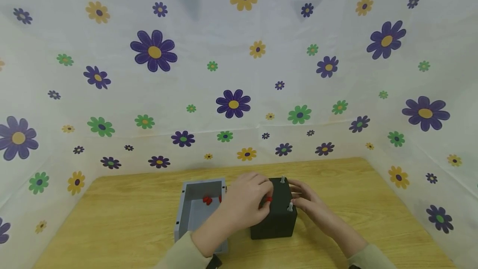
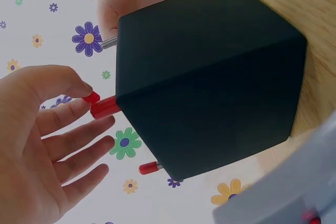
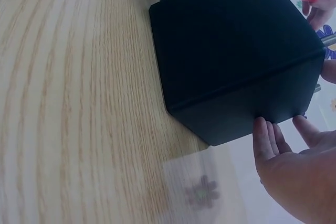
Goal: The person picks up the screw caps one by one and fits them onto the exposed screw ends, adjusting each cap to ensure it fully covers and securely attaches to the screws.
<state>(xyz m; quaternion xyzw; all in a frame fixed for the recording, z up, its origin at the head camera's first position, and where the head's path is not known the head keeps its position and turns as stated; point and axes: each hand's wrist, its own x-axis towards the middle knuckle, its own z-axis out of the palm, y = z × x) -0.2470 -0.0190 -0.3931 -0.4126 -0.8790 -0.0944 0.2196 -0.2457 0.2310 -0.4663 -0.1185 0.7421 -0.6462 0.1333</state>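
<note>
A black block stands on the table, with bare metal bolts rising from its top on the right. My left hand is over the block's left side. Its thumb and index finger pinch a small red cap, while the other fingers are spread. Close to that cap, a red sleeve covers one post; another red tip sits on a further post. My right hand rests against the block's right side with extended fingers, its thumb by the top edge.
Left of the block is a grey open box with several red pieces inside. The wooden table is bordered by a white flowered cloth at the back and sides.
</note>
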